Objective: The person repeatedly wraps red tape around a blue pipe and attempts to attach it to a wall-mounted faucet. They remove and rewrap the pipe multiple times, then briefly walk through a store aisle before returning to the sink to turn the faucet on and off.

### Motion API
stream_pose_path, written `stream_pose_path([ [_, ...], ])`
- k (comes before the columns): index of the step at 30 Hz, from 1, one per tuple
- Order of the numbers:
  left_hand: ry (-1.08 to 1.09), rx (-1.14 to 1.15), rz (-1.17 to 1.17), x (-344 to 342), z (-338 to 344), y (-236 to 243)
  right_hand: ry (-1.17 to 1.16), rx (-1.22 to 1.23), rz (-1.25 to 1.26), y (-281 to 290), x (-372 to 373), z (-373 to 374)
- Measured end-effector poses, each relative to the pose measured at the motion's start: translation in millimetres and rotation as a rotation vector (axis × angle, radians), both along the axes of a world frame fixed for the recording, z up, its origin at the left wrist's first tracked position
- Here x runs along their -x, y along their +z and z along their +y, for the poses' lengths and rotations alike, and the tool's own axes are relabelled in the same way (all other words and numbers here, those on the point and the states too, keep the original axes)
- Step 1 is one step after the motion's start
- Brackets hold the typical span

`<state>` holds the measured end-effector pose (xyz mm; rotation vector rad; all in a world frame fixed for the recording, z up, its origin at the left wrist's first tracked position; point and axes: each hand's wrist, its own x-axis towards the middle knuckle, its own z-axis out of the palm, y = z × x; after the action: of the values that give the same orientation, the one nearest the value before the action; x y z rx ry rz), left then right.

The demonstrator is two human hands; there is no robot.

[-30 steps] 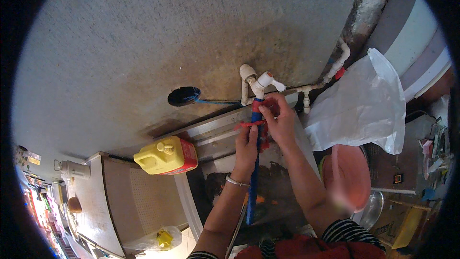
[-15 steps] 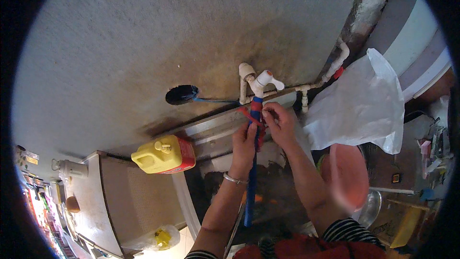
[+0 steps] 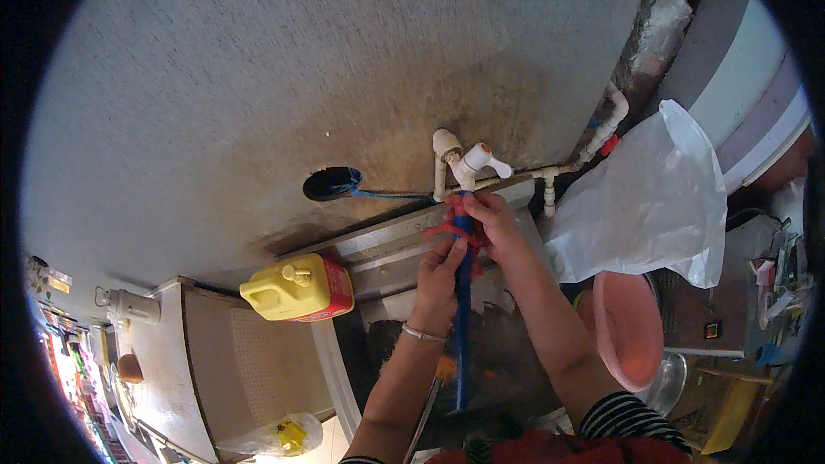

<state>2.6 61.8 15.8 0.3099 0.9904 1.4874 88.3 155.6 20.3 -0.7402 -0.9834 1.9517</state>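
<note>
A blue hose [image 3: 462, 318] hangs from the white plastic tap [image 3: 468, 165] on the wall, with a red strip [image 3: 445, 228] wrapped round its upper part and loose lengths dangling. My left hand [image 3: 438, 283] grips the hose just below the red strip, thumb along it. My right hand [image 3: 500, 228] is higher, its fingers closed on the red strip and hose end directly under the tap's outlet; part of the strip is hidden behind my fingers. The hose runs down over a dark, dirty sink [image 3: 500, 388].
A yellow jug [image 3: 292, 292] stands at the sink's left, beside a counter [image 3: 193, 352]. On the right are a white plastic sheet [image 3: 636, 198], a pink basin [image 3: 640, 335] and a metal bowl [image 3: 666, 387]. Pipes [image 3: 606, 129] run along the wall, which has a dark hole [image 3: 326, 183].
My right hand has shifted about the top of the hose, dropping a little, then rising back under the tap. My left hand stays on the hose. The red strip's loose end has swung.
</note>
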Motion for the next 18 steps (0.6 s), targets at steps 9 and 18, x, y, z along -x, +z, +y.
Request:
stream_pose_path([
  [9,0.307,-0.002,0.255,-16.1,15.5,-18.8,-0.142,-0.291,-0.239,-5.8,-5.8,-2.5],
  [18,0.354,-0.123,0.753,-10.3,19.9,-29.2,-0.291,-0.505,-0.6,-7.0,4.6,-11.0],
])
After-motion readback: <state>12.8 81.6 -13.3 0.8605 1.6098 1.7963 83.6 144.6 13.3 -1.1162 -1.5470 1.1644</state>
